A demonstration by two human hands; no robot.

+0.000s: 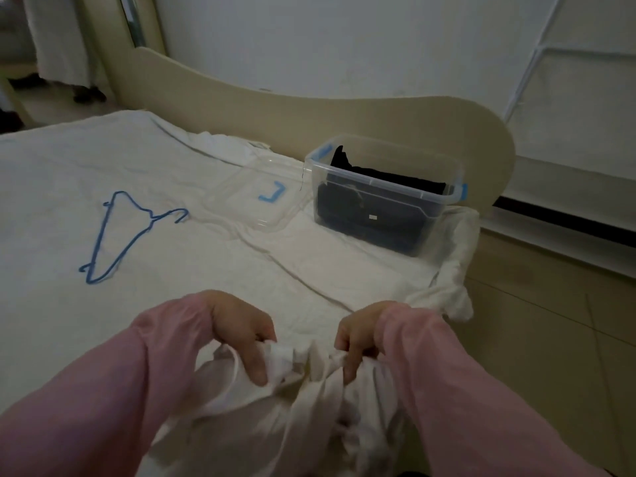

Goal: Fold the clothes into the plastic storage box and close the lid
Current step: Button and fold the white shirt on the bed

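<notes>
Near the bed's point(172, 160) edge, both hands bunch a white garment point(309, 401). Left hand point(241, 333) and right hand point(358, 339) are clenched on it. Beyond, the box point(385, 197) sits lidless.

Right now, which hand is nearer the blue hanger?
Left. The left hand grips the white garment below and right of the blue hanger on the bed sheet; the right hand grips it farther right, closer to the storage box.

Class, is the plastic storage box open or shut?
Open. The box has no lid on top; the clear lid lies flat on the bed beside it, and dark clothes show inside.
</notes>
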